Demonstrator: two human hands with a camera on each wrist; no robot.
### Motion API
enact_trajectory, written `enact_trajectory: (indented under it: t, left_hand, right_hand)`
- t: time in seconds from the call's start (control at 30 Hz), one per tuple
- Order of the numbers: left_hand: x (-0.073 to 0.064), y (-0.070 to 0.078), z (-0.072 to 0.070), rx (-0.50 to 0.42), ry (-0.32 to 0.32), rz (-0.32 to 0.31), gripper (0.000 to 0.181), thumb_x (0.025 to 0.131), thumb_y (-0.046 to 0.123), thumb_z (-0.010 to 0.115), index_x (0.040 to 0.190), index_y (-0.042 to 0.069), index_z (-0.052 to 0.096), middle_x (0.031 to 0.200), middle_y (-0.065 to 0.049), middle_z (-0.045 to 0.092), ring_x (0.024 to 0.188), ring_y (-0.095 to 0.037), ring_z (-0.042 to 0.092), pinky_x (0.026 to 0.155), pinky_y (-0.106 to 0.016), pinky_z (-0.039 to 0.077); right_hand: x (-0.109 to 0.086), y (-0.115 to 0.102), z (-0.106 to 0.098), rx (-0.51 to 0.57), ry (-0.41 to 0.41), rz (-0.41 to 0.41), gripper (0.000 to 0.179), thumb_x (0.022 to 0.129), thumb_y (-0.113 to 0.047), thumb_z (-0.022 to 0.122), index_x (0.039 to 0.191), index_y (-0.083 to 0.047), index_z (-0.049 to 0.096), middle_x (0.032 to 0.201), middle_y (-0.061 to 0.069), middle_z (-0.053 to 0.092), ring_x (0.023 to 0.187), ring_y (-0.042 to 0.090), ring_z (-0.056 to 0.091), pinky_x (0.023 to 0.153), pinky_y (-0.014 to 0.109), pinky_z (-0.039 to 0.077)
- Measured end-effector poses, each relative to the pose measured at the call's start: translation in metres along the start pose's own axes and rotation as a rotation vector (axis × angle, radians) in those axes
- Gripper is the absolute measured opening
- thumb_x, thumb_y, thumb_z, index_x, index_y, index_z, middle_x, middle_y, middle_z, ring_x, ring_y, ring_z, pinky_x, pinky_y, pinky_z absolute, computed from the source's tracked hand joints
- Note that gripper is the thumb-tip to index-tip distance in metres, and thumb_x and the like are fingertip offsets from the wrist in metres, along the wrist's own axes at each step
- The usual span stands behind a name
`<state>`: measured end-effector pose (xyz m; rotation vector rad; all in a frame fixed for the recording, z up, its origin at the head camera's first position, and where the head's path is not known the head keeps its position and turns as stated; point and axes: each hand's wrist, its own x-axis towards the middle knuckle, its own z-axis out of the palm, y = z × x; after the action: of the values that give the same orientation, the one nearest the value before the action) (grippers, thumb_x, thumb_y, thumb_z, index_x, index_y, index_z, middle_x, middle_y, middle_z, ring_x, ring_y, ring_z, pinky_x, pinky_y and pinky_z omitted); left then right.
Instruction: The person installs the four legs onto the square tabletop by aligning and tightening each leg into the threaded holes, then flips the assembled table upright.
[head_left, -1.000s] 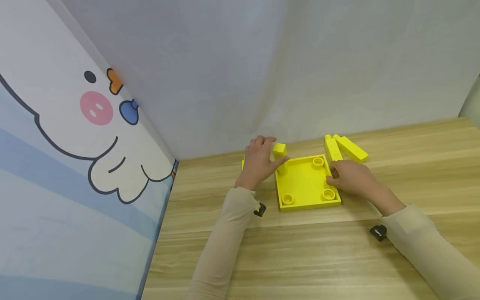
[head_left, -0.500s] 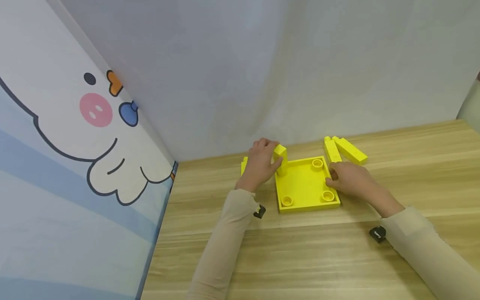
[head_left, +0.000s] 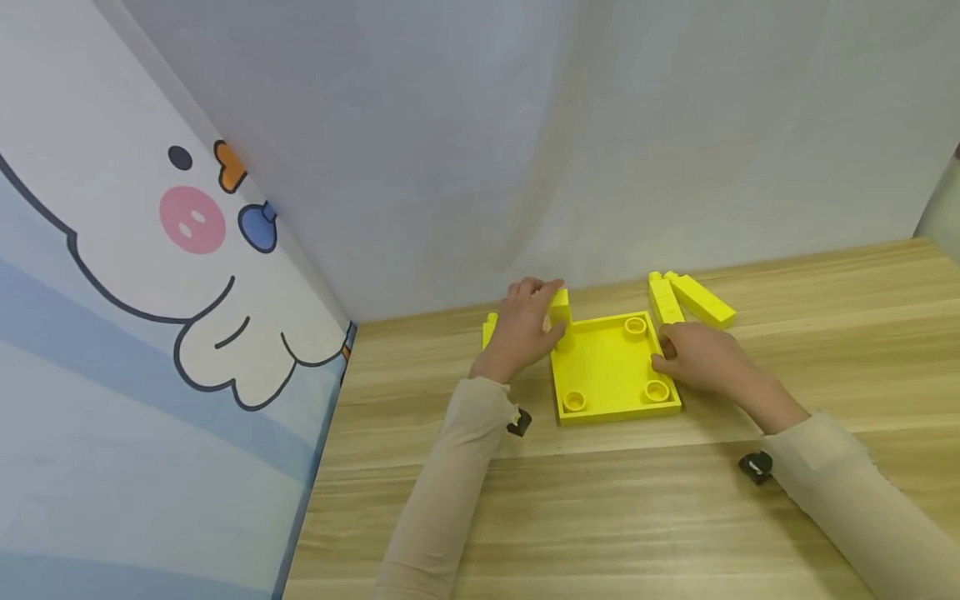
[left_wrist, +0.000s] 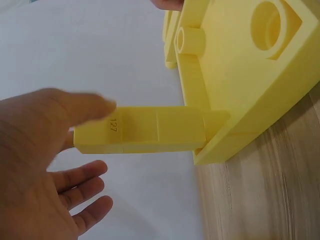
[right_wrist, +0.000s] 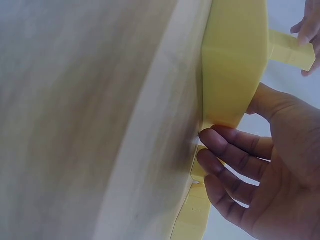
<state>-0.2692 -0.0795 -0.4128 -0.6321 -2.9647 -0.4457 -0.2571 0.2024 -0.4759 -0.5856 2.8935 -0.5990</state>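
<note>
1. Yellow tray point(head_left: 609, 367) first: lying flat on the surface point(head_left: 600, 517), hollow side up, showing bare sockets at three corners, like the near-left socket point(head_left: 574, 402).
2. Pinching the yellow leg point(left_wrist: 142, 127) near its free end, between thumb and (mostly hidden) index of the left hand point(head_left: 519, 327), leaving the other fingers point(left_wrist: 82, 192) loose and off the leg.
3. Standing that leg upright at the tray's far-left corner. Not seeing enough of the joint to call it fully seated, tbh.
4. Gripping the tray's right wall with the right hand point(head_left: 705, 358), hooking the thumb inside and setting the fingers against the outside. Probably stopping any sliding, so looking like a solid brace.
5. Going for straight-down pressure along the leg, imo, rather than shoving sideways. Otherwise probably risking a crooked fit or levering up the corner.
6. Minding the two loose legs point(head_left: 703, 302) just beyond the right hand, plus another yellow piece point(head_left: 489, 327) half hidden behind the left. Possibly bumping those with a wide knuckle.
</note>
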Motion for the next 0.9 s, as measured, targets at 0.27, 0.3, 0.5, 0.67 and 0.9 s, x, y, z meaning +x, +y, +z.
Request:
enact_trajectory:
  t: [0.27, 0.3, 0.5, 0.67, 0.9]
  left_hand:
    - [-0.005, 0.003, 0.003, -0.019, 0.120, -0.120, 0.061, 0.094, 0.055, 0.065, 0.129, 0.006, 0.061, 0.127, -0.009, 0.062, 0.118, -0.027, 0.056, 0.104, -0.043, 0.049]
    - [-0.006, 0.003, 0.002, -0.018, 0.133, -0.126, 0.058, 0.094, 0.055, 0.066, 0.125, 0.006, 0.064, 0.124, -0.008, 0.064, 0.116, -0.027, 0.057, 0.103, -0.042, 0.049]
    - [-0.008, 0.006, -0.002, -0.023, 0.160, -0.126, 0.046, 0.094, 0.046, 0.067, 0.116, 0.006, 0.072, 0.118, -0.008, 0.070, 0.113, -0.027, 0.062, 0.102, -0.043, 0.050]
    - [-0.009, 0.008, -0.002, -0.029, 0.160, -0.118, 0.043, 0.094, 0.041, 0.066, 0.116, 0.004, 0.072, 0.117, -0.009, 0.070, 0.111, -0.028, 0.063, 0.100, -0.042, 0.052]
    - [-0.010, 0.009, -0.001, -0.071, 0.183, -0.098, 0.041, 0.093, 0.037, 0.066, 0.115, 0.002, 0.071, 0.116, -0.009, 0.070, 0.110, -0.027, 0.062, 0.100, -0.040, 0.052]
  right_hand:
    - [-0.007, -0.006, 0.000, 0.001, 0.001, 0.012, 0.026, 0.091, -0.026, 0.065, 0.075, -0.014, 0.049, 0.066, 0.000, 0.044, 0.062, 0.015, 0.040, 0.053, 0.028, 0.026]
    - [-0.008, -0.007, 0.000, 0.004, 0.001, 0.012, 0.026, 0.091, -0.026, 0.066, 0.075, -0.014, 0.050, 0.066, 0.000, 0.044, 0.062, 0.015, 0.040, 0.053, 0.028, 0.026]
    - [-0.012, -0.010, -0.001, 0.010, -0.002, 0.022, 0.025, 0.091, -0.025, 0.066, 0.075, -0.014, 0.050, 0.066, 0.000, 0.044, 0.062, 0.015, 0.040, 0.054, 0.028, 0.027]
    - [-0.013, -0.013, -0.001, 0.015, -0.009, 0.024, 0.025, 0.092, -0.025, 0.065, 0.076, -0.013, 0.050, 0.066, 0.000, 0.044, 0.062, 0.015, 0.040, 0.054, 0.028, 0.027]
    - [-0.015, -0.014, -0.001, 0.015, -0.009, 0.031, 0.025, 0.092, -0.025, 0.065, 0.076, -0.013, 0.050, 0.066, 0.000, 0.044, 0.062, 0.015, 0.040, 0.054, 0.028, 0.027]
